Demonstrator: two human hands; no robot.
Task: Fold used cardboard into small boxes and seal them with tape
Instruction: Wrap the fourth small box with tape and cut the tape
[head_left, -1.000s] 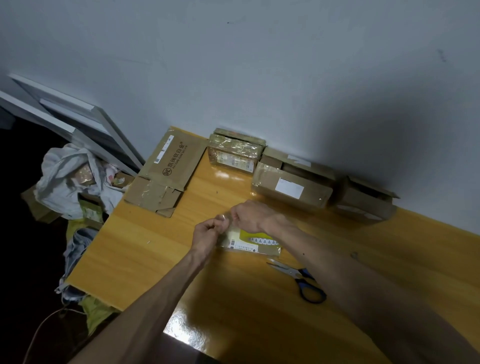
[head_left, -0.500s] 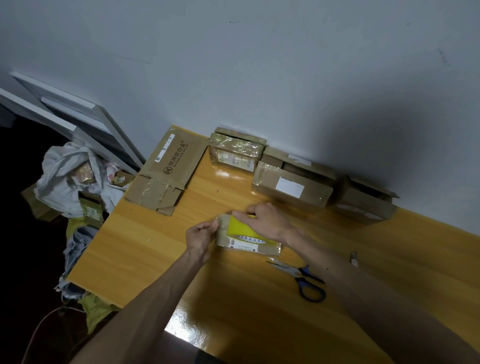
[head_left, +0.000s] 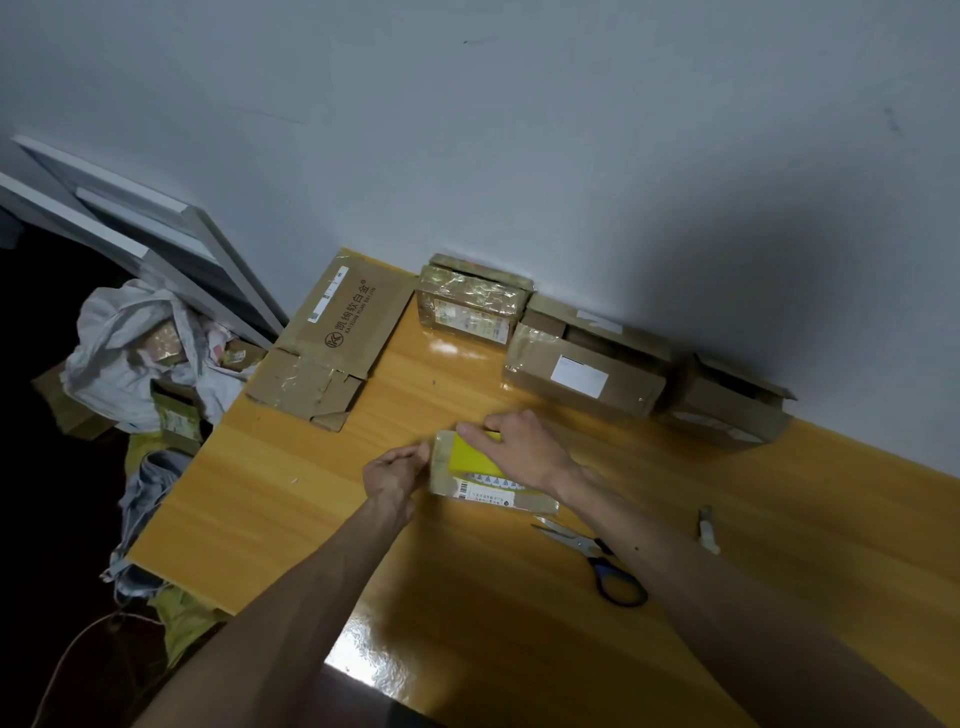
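Note:
A small flat cardboard box (head_left: 470, 470) with a yellow top and a white label lies on the wooden table (head_left: 291, 467). My right hand (head_left: 519, 447) lies flat on its top with the fingers stretched toward the far left corner. My left hand (head_left: 397, 470) is at the box's left end, fingers curled against that end. Whether tape is between the fingers cannot be seen.
Blue-handled scissors (head_left: 597, 558) lie right of the box. A flattened carton (head_left: 332, 338), a tape-wrapped box (head_left: 470, 301) and two brown boxes (head_left: 582, 369) (head_left: 727, 402) line the wall. A small object (head_left: 706, 527) lies far right. Bags and clutter (head_left: 135, 353) sit past the left edge.
My hands were together above the box's left end. The right hand has since come down flat on the yellow top, and the left has settled against the left end.

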